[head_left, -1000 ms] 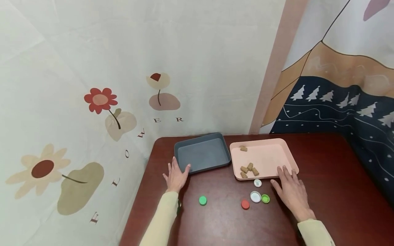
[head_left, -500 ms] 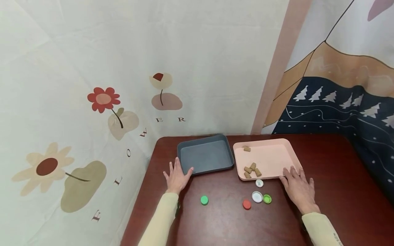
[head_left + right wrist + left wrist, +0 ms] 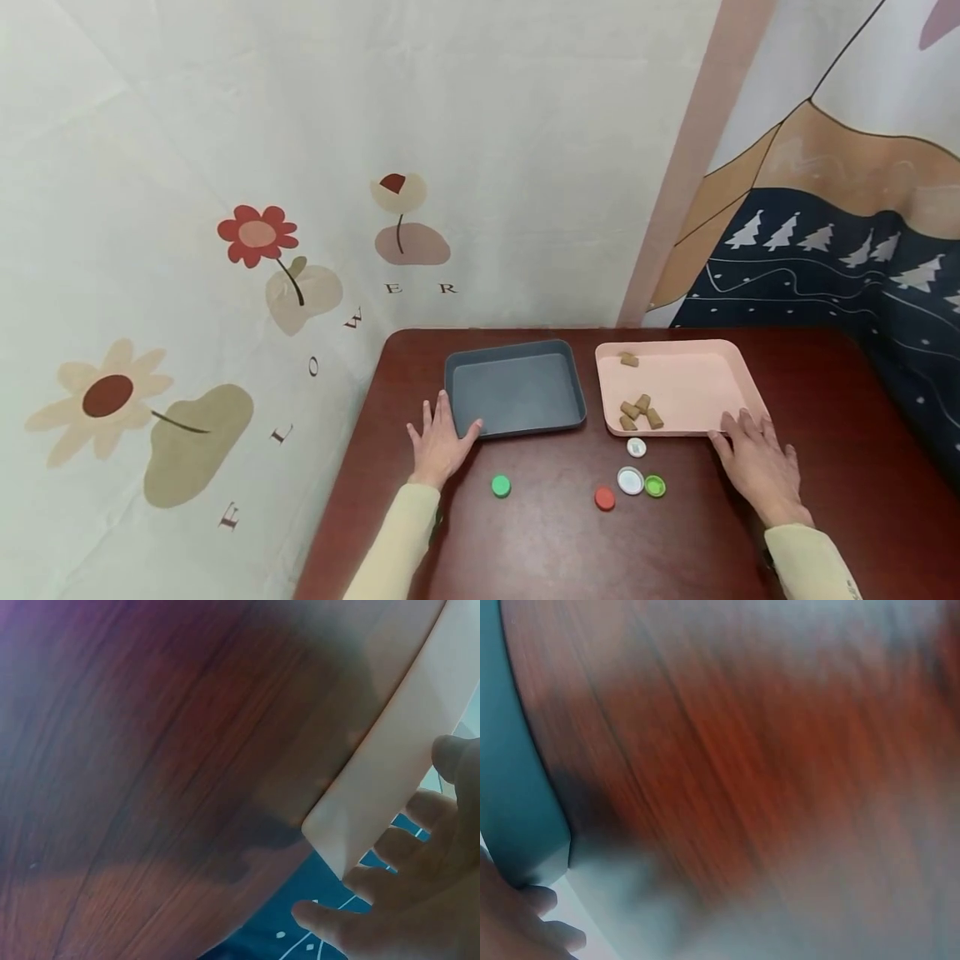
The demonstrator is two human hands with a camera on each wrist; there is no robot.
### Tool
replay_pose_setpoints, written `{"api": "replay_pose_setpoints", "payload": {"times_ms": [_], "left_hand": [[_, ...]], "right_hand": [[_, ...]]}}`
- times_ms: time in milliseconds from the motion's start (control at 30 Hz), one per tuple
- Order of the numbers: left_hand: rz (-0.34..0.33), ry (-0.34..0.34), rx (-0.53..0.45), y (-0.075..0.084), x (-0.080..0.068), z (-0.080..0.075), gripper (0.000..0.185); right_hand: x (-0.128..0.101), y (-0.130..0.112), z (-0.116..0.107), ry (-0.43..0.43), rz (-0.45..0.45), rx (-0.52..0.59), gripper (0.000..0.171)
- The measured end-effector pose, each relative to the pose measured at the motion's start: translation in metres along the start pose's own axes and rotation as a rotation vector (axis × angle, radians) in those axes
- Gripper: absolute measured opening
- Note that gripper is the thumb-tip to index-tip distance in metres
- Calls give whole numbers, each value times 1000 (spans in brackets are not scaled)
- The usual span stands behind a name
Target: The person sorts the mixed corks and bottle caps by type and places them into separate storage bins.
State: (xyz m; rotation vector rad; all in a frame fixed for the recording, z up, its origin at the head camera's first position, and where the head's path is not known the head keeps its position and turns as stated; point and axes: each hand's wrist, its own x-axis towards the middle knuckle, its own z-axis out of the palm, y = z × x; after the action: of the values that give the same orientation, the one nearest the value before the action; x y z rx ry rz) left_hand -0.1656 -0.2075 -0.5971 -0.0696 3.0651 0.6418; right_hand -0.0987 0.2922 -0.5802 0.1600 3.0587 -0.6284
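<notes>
While your head camera looks down on the desk (image 3: 840,433), you have your left hand (image 3: 438,440) laid flat with straight fingers against the near left corner of the grey tray (image 3: 516,390), and your right hand (image 3: 759,462) laid the same way at the near right corner of the pink tray (image 3: 701,385). Neither grip is closed round anything; the fingers only touch the rims. The two trays sit side by side near the back of the desk, a little apart. The grey one holds nothing that shows; the pink one carries four corks (image 3: 639,411), three bunched near its front edge and one farther back. In front of the trays lie bottle caps: a green cap (image 3: 501,486), a red cap (image 3: 604,498), a white cap (image 3: 631,480), a smaller green cap (image 3: 655,485) and a small white cap (image 3: 637,447).

From the left wrist view, blurred, only the grey tray's corner (image 3: 525,825) and your fingertips (image 3: 544,900) beside it can be made out.

From the right wrist view, your fingers (image 3: 390,877) spread loosely around the pink tray's rounded corner (image 3: 360,825).

Both trays look like thin, stiff, light plastic with smooth walls, so they should slide easily on the polished wood; hold them at a corner or under the raised rim. Tilt the pink one and the corks will likely roll.
</notes>
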Motion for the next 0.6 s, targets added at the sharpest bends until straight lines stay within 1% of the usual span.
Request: {"api": "replay_pose_setpoints", "payload": {"times_ms": [167,333,467,600], "left_hand": [[17,-11,3,6,-3,5,103],[30,-18,14,11,-4,10,104],[42,-13,1,14,-6,9,103],[43,-24,-9,19,-6,8,102]], "right_hand": [[-2,7,-3,1,-5,22,61],[-6,8,-3,3,-12,38,67],[-10,3,-2,43,-42,44,68],[-15,-5,0,88,-74,44,64]]}}
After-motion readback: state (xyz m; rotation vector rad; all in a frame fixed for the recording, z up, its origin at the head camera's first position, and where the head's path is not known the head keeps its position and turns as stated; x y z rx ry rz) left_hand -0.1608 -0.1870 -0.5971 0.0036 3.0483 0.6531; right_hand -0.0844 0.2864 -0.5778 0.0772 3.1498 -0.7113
